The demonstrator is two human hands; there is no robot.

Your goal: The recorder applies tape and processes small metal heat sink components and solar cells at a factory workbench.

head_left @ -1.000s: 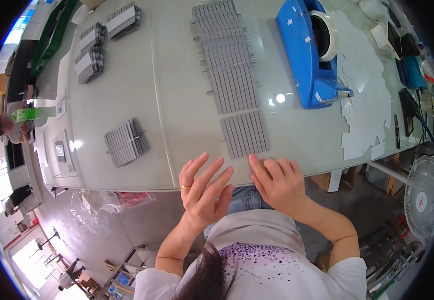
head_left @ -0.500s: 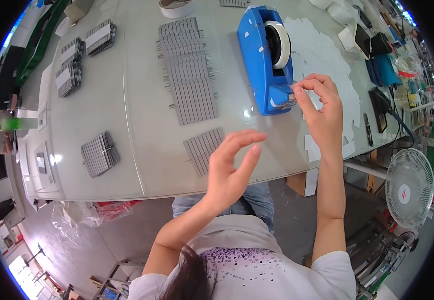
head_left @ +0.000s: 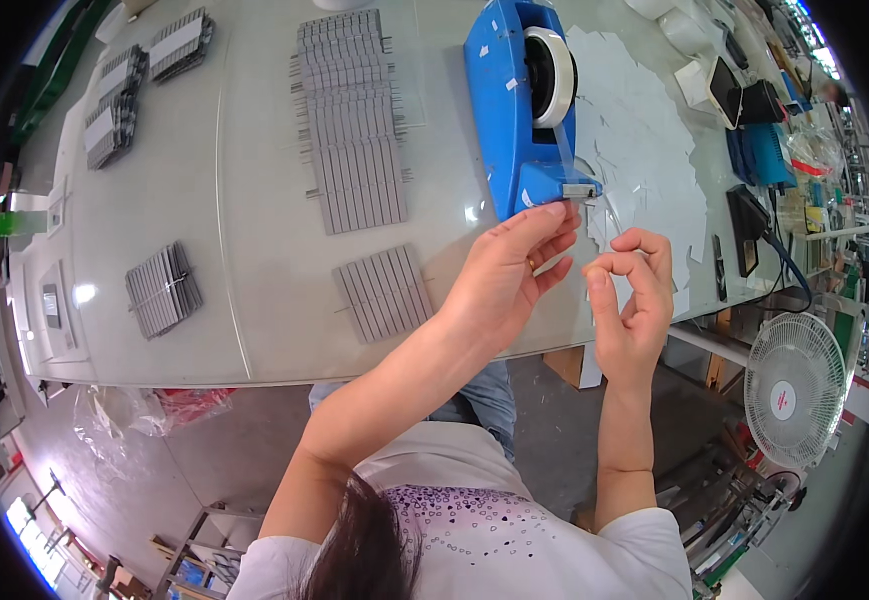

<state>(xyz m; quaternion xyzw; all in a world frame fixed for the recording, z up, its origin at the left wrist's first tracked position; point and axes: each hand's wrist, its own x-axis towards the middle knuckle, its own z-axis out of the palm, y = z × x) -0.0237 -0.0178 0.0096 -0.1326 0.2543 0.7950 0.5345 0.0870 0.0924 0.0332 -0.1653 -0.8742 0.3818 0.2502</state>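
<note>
A blue tape dispenser [head_left: 500, 110] with a white-rimmed roll of clear tape [head_left: 558, 78] stands on the table. My left hand [head_left: 520, 260] reaches to its cutter end, thumb and forefinger closed just below the blade; what is between them is too small to make out. To the right and nearer me, my right hand [head_left: 637, 300] is closed in a pinch on what looks like a thin, clear strip of tape, hard to see. Left of my left hand lies a grey slatted piece [head_left: 385, 293], with thin wires at its sides. Beyond it, similar pieces overlap in a long row [head_left: 355, 150].
Bundles of grey slatted pieces [head_left: 165, 290] lie on the left, others [head_left: 113, 132] farther back. White sheet scraps [head_left: 635, 120] spread right of the dispenser. A phone [head_left: 724, 90], a black pen-like tool [head_left: 720, 268] and a white fan [head_left: 795, 390] are at the right.
My right hand has come down toward me from the dispenser's cutter. My left hand has moved right and forward to the cutter, its fingers closing. The whole view has shifted slightly.
</note>
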